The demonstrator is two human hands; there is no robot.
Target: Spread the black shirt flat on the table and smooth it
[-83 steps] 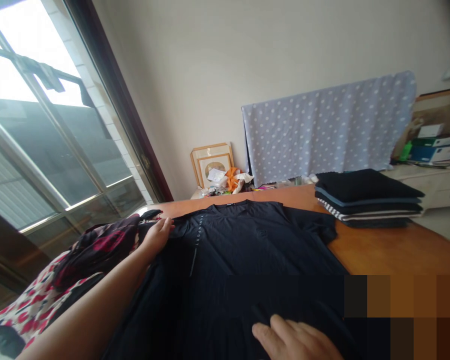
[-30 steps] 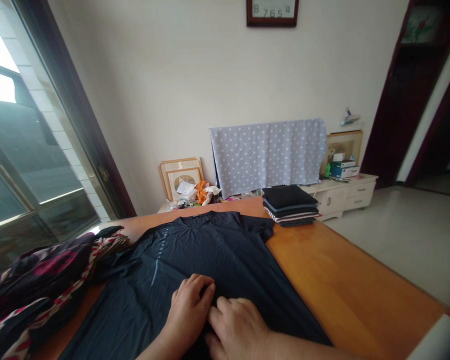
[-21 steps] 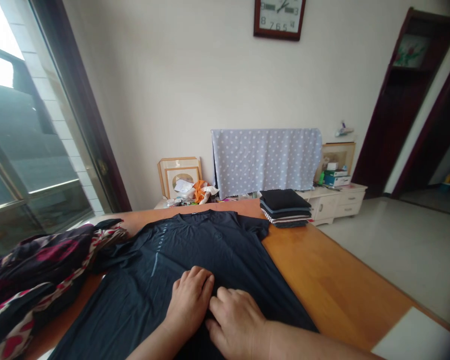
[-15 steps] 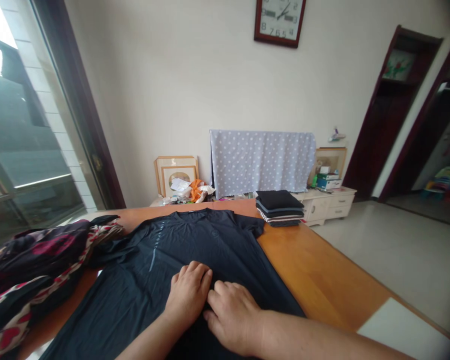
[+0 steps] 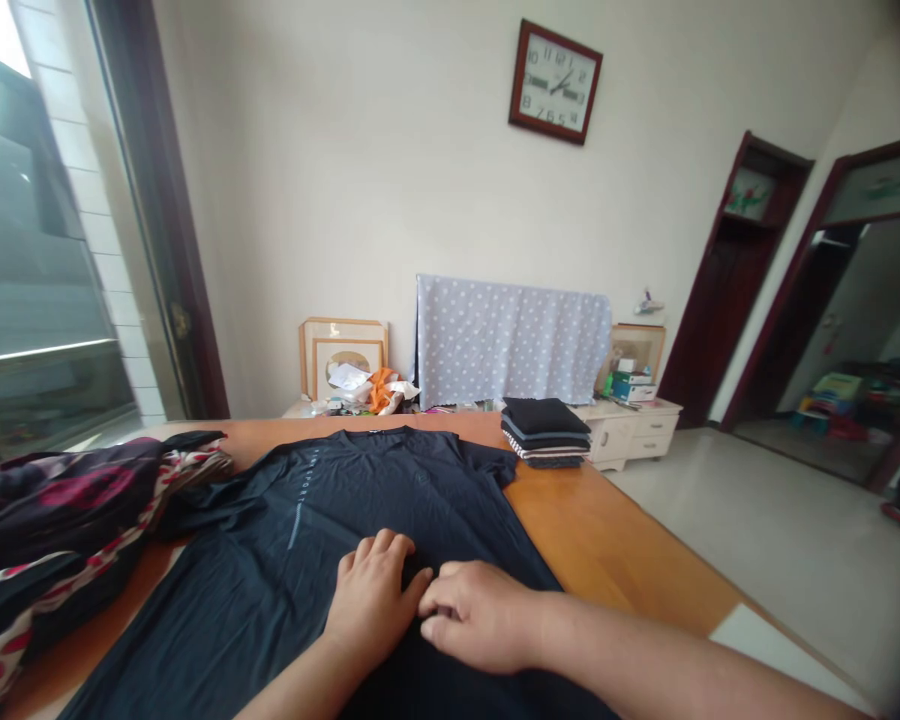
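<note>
The left hand [image 5: 371, 600] and right hand [image 5: 474, 615] lie curled on the black T-shirt [image 5: 217, 600] spread across the bench [image 5: 615, 540]; whether they grip the cloth is unclear.

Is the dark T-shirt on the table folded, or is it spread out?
Spread flat: the T-shirt lies open on the table, collar and sleeves showing.

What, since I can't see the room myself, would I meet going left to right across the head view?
Floral cloth → left hand → right hand → folded stack → white cabinet → doorway
</note>
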